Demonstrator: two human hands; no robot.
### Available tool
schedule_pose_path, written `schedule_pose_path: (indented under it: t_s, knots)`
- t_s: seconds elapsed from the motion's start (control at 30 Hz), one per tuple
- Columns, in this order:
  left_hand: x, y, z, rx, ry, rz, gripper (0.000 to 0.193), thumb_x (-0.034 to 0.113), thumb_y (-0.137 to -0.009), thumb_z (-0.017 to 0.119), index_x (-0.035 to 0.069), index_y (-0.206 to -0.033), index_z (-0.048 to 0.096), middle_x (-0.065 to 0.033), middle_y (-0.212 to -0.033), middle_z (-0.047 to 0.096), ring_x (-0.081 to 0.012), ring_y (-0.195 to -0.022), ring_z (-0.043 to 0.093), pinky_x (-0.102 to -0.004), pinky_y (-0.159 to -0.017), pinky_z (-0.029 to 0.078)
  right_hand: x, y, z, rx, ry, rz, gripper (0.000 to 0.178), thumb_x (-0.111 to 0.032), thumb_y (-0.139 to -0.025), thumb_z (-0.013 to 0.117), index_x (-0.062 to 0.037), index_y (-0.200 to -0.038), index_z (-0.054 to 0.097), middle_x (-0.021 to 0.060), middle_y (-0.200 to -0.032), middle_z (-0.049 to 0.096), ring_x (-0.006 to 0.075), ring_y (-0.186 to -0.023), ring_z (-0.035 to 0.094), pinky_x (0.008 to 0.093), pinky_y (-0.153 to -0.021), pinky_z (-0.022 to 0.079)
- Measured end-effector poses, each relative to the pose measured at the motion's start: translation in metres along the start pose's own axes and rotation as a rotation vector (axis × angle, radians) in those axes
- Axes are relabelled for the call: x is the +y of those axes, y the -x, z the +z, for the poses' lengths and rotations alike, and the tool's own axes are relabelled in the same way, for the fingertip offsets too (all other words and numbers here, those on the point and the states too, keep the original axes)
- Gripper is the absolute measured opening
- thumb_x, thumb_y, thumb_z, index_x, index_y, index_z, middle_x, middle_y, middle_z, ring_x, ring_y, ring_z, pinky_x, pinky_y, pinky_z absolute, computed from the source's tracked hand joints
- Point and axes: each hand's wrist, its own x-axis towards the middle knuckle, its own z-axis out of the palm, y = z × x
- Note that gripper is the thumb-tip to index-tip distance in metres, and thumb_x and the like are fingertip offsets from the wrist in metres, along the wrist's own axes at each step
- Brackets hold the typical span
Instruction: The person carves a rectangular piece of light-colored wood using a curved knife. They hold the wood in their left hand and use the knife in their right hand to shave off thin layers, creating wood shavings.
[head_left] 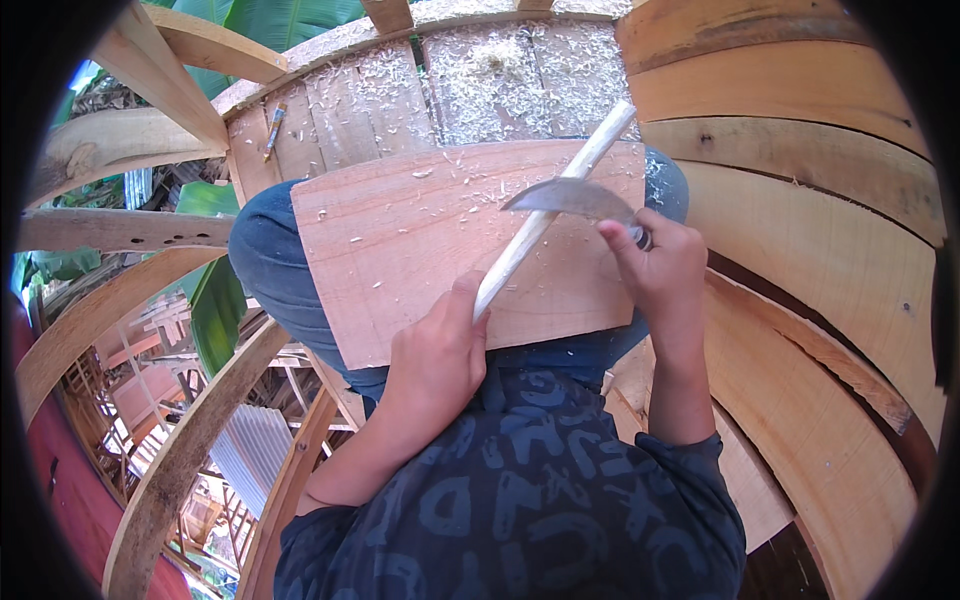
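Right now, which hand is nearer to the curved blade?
Right: the right hand grips its handle; the left hand holds the stick, below and left of the curved blade.

Bare left fingers (466, 292) and right fingers (664, 228), bare forearms (679, 385) behind them, dark navy shirt (510, 540) nearer the body than the fingers, large faded grey-blue block letters (550, 488) scattered over it, short dark sleeves (690, 475), blue trousers (270, 245) left of the left fingers
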Motion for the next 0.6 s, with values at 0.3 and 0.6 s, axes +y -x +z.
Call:
schedule_pose_path:
  t_s: [0.3, 0.6]
  knots:
    - [-0.002, 0.001, 0.003, 0.008, -0.014, 0.013, 0.038, 0.005, -0.085, 0.058, 0.002, -0.121, 0.046, -0.0198, -0.08, 0.06, -0.0397, -0.066, 0.061, -0.0457, -0.055, 0.05, 0.0, -0.002, -0.003, -0.035, 0.004, 0.114, 0.06, -0.06, -0.074, 0.069, -0.0024, -0.062, 0.061, 0.0164, -0.05, 0.052, 0.0346, -0.05, 0.058, 0.0382, -0.046, 0.045]
    - [-0.003, -0.001, 0.005, 0.03, 0.0, 0.029, 0.037, 0.004, -0.084, 0.059, 0.002, -0.119, 0.046, -0.019, -0.081, 0.059, -0.0395, -0.067, 0.061, -0.0458, -0.054, 0.049, 0.017, -0.013, -0.005, -0.015, 0.097, 0.102, 0.061, -0.061, -0.076, 0.067, -0.0017, -0.063, 0.062, 0.0161, -0.048, 0.048, 0.0338, -0.046, 0.054, 0.0362, -0.045, 0.043]
